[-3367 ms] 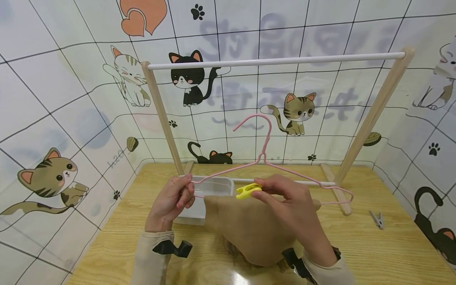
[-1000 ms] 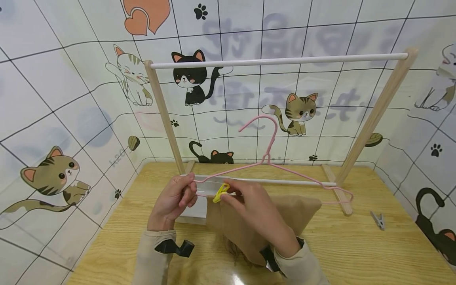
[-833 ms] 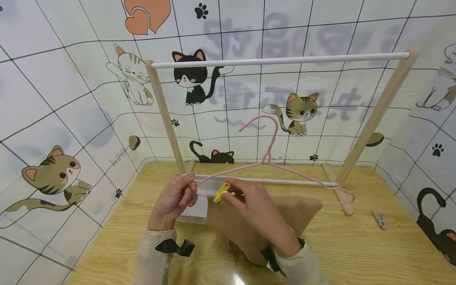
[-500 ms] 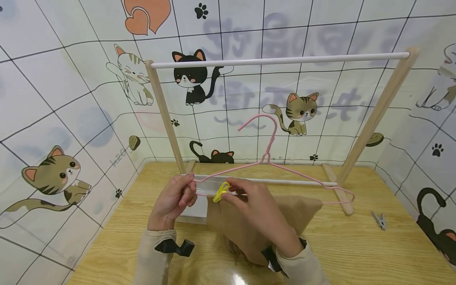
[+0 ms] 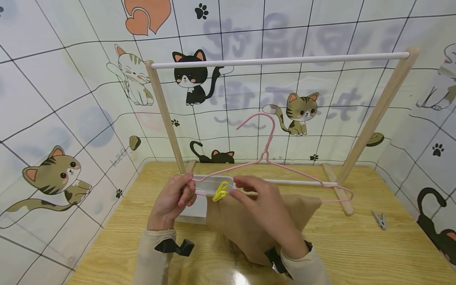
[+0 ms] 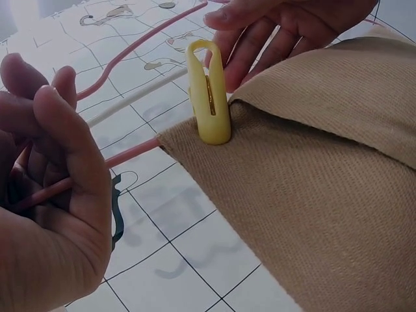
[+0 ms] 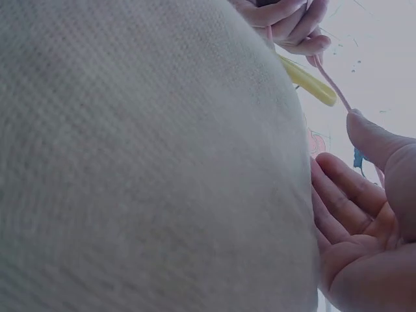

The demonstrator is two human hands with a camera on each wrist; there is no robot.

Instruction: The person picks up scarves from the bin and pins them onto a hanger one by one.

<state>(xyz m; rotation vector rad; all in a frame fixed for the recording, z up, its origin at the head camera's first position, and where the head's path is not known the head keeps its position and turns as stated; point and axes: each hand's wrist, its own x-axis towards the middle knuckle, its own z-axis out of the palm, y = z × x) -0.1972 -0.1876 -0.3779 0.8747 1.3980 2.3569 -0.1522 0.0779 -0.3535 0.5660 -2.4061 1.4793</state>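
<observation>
The left hand (image 5: pixel 172 202) grips the left end of a pink wire hanger (image 5: pixel 264 156), thumb and curled fingers around the wire. A brown cloth (image 5: pixel 231 223) with a fringed lower edge hangs over the hanger's lower bar. Near the cloth's left corner, a yellow clothespin (image 5: pixel 221 191) stands clamped on its top edge, seen upright in the left wrist view (image 6: pixel 214 123). The right hand (image 5: pixel 268 209) hovers just right of the clothespin, thumb and fingers parted and holding nothing. In the right wrist view, cloth covers much of the frame beside the right hand (image 7: pixel 364 240).
A wooden rack with a white top rod (image 5: pixel 278 61) stands behind the hanger. A white plastic bin (image 5: pixel 192 213) sits behind the left hand, partly hidden. On the table (image 5: pixel 356 253), a grey clothespin (image 5: pixel 379 220) lies at the right. Cat-print sheeting surrounds the table.
The right hand brought the yellow clothespin leftward onto the cloth's top edge, then let go and drew slightly right. The left hand keeps its grip on the hanger.
</observation>
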